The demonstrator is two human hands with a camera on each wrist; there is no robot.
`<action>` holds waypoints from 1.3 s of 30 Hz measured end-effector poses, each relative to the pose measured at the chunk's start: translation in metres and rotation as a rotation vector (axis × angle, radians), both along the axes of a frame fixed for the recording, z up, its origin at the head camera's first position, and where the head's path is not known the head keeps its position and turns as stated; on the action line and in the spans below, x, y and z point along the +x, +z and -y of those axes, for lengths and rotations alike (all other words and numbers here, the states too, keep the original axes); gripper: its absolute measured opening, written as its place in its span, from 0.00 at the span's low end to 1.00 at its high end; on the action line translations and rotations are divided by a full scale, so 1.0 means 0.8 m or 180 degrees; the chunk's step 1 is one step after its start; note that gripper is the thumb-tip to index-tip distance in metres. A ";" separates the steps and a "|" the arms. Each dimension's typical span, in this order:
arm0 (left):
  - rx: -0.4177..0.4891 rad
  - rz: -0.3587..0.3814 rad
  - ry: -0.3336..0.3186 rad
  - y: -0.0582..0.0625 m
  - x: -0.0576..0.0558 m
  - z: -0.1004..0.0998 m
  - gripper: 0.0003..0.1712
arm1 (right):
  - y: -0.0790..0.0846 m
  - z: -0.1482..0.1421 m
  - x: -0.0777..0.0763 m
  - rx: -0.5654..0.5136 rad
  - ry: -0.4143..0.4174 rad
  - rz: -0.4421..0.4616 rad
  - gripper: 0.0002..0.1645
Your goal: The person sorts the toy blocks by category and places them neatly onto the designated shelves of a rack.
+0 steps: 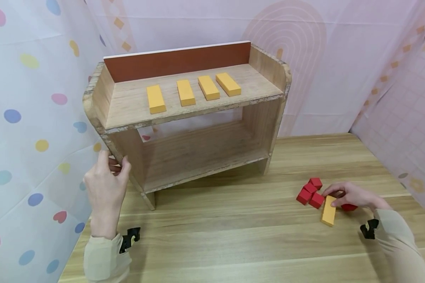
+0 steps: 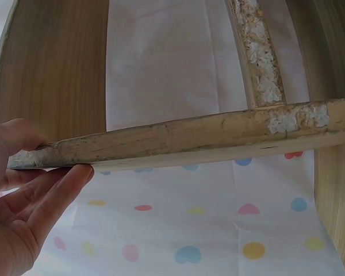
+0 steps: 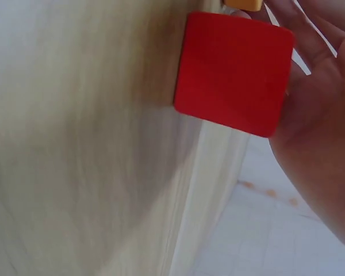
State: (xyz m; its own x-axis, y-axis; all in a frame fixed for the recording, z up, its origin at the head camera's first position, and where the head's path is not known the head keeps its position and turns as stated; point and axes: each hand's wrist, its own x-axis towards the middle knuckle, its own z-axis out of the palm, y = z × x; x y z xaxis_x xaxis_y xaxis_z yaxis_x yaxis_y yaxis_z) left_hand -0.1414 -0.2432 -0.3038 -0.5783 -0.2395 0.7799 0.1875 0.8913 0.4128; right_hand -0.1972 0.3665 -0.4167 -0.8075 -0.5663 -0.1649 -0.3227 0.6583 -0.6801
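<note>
My left hand grips the front edge of the left side panel of a small wooden shelf. In the left wrist view, the thumb of that hand lies on one face of the panel and the fingers on the other. On the table at the right, my right hand pinches the far end of a yellow rectangular block. A red cube fills much of the right wrist view, close to the palm, hiding most of the yellow block.
Several yellow blocks lie in a spaced row on the shelf's upper board. Several red cubes cluster left of the right hand on the wooden table. Patterned cloth hangs behind and at both sides.
</note>
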 end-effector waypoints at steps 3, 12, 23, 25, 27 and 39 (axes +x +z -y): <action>-0.0001 0.0011 0.0001 0.000 0.000 0.000 0.11 | -0.001 0.002 0.000 0.0045 -0.0064 -0.0050 0.17; 0.0009 0.0028 0.0000 0.001 0.000 0.000 0.10 | -0.001 -0.009 -0.001 -0.0207 0.0321 0.0023 0.19; 0.0013 0.0032 -0.0001 0.001 0.000 -0.001 0.11 | -0.003 -0.006 -0.001 -0.0143 0.0264 -0.0087 0.16; 0.0012 0.0033 -0.0006 0.001 0.000 -0.001 0.11 | -0.003 -0.006 0.000 -0.0111 0.0243 -0.0115 0.16; 0.0014 0.0034 -0.0011 0.001 0.000 -0.001 0.11 | -0.002 -0.007 0.000 -0.0137 0.0244 -0.0095 0.15; 0.0023 0.0036 0.0004 0.000 0.000 0.000 0.12 | 0.011 -0.021 0.008 -0.0479 0.0172 0.0204 0.14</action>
State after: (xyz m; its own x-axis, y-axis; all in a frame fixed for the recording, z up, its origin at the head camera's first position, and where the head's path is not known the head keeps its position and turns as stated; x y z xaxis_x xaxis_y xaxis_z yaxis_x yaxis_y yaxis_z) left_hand -0.1417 -0.2429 -0.3036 -0.5868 -0.2460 0.7715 0.1816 0.8885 0.4214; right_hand -0.1906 0.3833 -0.4075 -0.7657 -0.6309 -0.1252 -0.3078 0.5303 -0.7899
